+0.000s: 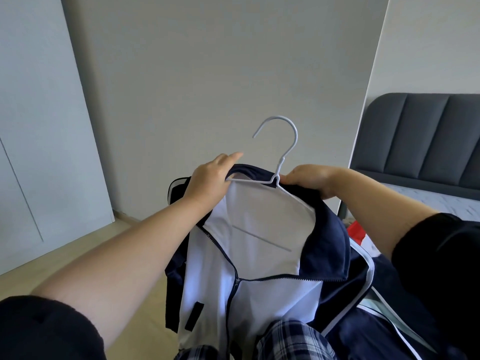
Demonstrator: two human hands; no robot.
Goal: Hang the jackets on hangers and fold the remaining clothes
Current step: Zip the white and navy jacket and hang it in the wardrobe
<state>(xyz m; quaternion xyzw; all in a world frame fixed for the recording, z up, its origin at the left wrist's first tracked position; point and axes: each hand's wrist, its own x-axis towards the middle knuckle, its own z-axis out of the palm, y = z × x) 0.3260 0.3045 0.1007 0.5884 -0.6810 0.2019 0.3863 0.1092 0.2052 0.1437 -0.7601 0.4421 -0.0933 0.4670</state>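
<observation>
A navy and white zip jacket (262, 255) hangs in front of me on a pale wire hanger (284, 149), whose hook points up. My left hand (207, 181) grips the jacket's collar and the hanger's left arm. My right hand (311, 180) holds the collar beside the hanger's neck. The zip is partly open and shows the white lining, through which the hanger's bottom bar can be seen.
More navy clothing with pale trim (376, 307) lies at the lower right, with something red (357, 231) behind it. A bed with a dark grey padded headboard (420, 136) stands on the right. A grey wall (207, 74) is ahead; pale cupboard doors (39, 126) are left.
</observation>
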